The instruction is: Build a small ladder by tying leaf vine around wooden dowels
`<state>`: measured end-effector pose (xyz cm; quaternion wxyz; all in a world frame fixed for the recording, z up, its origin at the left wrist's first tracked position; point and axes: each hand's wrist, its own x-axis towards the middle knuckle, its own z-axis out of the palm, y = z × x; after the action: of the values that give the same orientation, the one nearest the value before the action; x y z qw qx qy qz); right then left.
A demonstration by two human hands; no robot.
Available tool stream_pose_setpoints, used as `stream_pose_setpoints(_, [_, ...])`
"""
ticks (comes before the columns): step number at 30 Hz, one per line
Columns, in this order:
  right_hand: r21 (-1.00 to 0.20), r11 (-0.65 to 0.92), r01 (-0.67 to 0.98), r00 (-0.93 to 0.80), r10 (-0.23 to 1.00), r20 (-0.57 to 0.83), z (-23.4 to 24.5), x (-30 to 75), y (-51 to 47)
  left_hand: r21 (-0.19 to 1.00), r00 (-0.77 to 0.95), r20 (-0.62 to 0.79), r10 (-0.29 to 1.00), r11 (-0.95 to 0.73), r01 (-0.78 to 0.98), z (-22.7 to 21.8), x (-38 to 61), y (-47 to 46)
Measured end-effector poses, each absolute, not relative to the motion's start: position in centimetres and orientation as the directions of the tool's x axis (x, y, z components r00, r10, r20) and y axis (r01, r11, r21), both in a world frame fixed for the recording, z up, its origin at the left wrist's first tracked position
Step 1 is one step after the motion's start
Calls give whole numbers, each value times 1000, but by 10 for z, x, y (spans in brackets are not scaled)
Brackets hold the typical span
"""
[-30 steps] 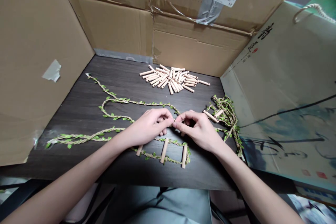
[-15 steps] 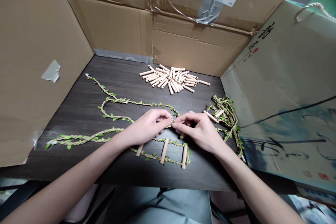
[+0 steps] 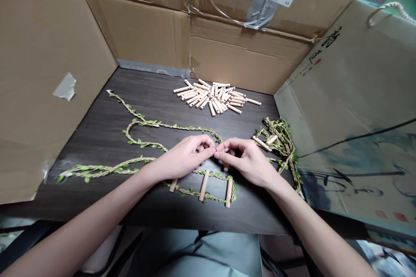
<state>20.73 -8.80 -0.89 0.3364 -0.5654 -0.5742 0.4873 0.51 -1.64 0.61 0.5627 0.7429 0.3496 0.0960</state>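
Carton (image 3: 234,56) read "QTY". Left hand (image 3: 185,154) and right hand (image 3: 246,158): both grips pinched closed on leafy cord (image 3: 209,131). Wooden rungs (image 3: 204,186) lay short of the bench's (image 3: 256,214) front edge.

Leafy cord (image 3: 152,123), pegs (image 3: 212,92) on table (image 3: 97,138)

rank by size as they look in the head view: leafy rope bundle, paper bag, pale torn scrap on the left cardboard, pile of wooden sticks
1. paper bag, largest, though cut off by the frame
2. pile of wooden sticks and leafy rope bundle: too close to rank, one wider, one taller
3. pale torn scrap
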Motion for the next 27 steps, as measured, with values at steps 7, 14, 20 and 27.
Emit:
stream_pose_setpoints(7, [-942, -126, 312, -126, 977, -172, -10, 208, -89, 883, 728, -254, 636, -155, 443, 5, 5, -16])
stream_pose_setpoints(14, [-927, -88, 364, -125, 982, -142, -8, 205, -90, 887, 755, -198, 625, -213, 409, 3, 4, -15])
stream_pose_setpoints(20, [-912, -79, 402, -117, 984, -136, -8, 204, -89, 899, 726, -218, 653, -156, 410, 0, 5, -15])
stream_pose_setpoints(27, [-903, -100, 417, -111, 981, -160, -5, 204, -91, 806, 732, -316, 604, -236, 543, 20, -18, 1])
